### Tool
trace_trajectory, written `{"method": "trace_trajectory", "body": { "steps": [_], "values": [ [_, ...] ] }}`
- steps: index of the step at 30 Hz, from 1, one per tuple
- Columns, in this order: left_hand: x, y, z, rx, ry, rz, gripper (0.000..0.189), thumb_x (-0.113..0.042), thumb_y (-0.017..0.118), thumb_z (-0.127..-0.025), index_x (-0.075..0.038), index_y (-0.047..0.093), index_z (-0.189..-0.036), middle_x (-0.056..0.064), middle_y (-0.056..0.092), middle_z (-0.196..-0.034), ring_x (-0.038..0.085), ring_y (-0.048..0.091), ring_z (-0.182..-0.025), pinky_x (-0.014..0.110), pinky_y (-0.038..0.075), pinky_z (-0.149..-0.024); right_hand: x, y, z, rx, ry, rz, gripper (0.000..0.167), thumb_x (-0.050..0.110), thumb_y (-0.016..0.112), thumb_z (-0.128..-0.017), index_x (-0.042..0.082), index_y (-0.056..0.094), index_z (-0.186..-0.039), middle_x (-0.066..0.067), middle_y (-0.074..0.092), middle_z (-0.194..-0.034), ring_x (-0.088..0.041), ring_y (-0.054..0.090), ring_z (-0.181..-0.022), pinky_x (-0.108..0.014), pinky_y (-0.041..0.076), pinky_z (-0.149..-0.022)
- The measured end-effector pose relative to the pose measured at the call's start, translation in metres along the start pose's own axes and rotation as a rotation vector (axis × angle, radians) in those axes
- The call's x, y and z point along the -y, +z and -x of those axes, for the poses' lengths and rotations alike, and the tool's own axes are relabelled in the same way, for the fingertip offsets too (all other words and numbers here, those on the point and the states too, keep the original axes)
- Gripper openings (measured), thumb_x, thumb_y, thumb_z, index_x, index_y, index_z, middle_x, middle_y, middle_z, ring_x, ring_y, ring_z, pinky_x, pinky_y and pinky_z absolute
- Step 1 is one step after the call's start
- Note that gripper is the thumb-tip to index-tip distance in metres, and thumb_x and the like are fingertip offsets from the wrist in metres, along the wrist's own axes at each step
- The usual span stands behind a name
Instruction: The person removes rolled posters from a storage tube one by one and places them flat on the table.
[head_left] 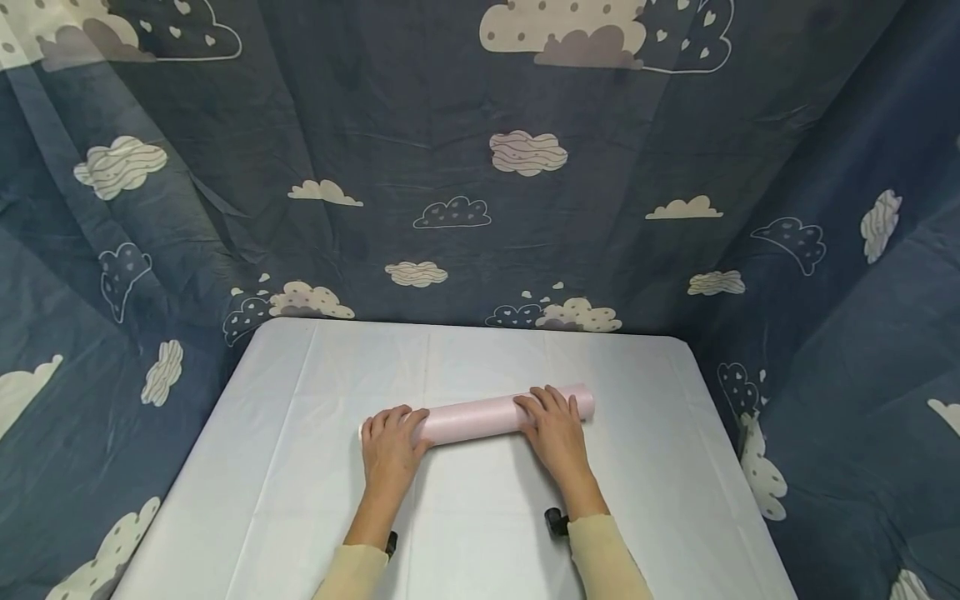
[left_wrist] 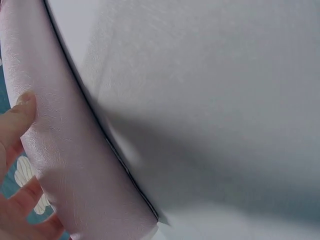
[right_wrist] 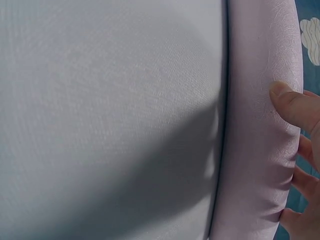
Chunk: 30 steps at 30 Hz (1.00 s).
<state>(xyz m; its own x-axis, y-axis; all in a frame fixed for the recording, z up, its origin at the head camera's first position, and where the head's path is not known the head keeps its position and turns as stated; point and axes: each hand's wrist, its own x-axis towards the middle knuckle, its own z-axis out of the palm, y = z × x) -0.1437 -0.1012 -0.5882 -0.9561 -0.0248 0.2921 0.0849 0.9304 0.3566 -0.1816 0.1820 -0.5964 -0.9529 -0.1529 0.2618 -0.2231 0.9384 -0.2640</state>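
Note:
A pale pink roll (head_left: 476,419) of sheet material, with a finely creased, leathery surface, lies slightly slanted across the white tabletop. My left hand (head_left: 392,446) grips it near its left end, fingers over the top. Toward the right end, my right hand (head_left: 558,433) holds it the same way, leaving a short stretch of roll beyond the fingers. Up close in the left wrist view, the thumb (left_wrist: 22,107) lies on the near side of the roll (left_wrist: 75,130). The right wrist view has the thumb (right_wrist: 285,97) pressed on the roll (right_wrist: 257,125), fingers on the far side.
The white-covered table (head_left: 300,500) has rounded far corners. Dark blue cloth (head_left: 420,108) with a cloud pattern hangs behind it and along both sides. A small black device (head_left: 556,522) sits at the right wrist, another at the left wrist.

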Motion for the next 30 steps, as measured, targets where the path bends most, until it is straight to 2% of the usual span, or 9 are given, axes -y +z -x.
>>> {"method": "trace_trajectory", "body": {
  "steps": [12, 22, 30],
  "values": [
    [-0.003, 0.008, 0.006, -0.084, -0.010, 0.029, 0.048, -0.032, 0.092, -0.079, -0.027, 0.076, -0.124, 0.005, 0.071, -0.127, 0.037, 0.059, -0.125, 0.063, 0.039, -0.113, -0.005, 0.002, -0.012, 0.011, -0.037, -0.022, 0.048, 0.022, 0.087, -0.089, 0.027, 0.070, -0.134, -0.009, 0.063, -0.148, -0.039, 0.049, -0.148, -0.074, 0.030, -0.121],
    [-0.005, 0.008, 0.006, -0.089, -0.024, 0.029, 0.047, -0.030, 0.091, -0.081, -0.027, 0.075, -0.125, 0.006, 0.070, -0.128, 0.037, 0.058, -0.127, 0.064, 0.037, -0.114, -0.006, 0.004, -0.017, 0.029, -0.040, -0.012, 0.050, 0.021, 0.087, -0.089, 0.027, 0.068, -0.135, -0.008, 0.061, -0.151, -0.038, 0.047, -0.150, -0.074, 0.028, -0.123],
    [-0.005, 0.010, 0.005, -0.095, -0.016, 0.014, 0.048, -0.031, 0.091, -0.080, -0.027, 0.075, -0.125, 0.005, 0.070, -0.128, 0.036, 0.058, -0.126, 0.062, 0.038, -0.113, -0.007, 0.000, -0.019, 0.075, -0.027, -0.019, 0.053, 0.025, 0.086, -0.091, 0.029, 0.066, -0.140, -0.007, 0.058, -0.155, -0.037, 0.043, -0.153, -0.073, 0.026, -0.125]
  ]
}}
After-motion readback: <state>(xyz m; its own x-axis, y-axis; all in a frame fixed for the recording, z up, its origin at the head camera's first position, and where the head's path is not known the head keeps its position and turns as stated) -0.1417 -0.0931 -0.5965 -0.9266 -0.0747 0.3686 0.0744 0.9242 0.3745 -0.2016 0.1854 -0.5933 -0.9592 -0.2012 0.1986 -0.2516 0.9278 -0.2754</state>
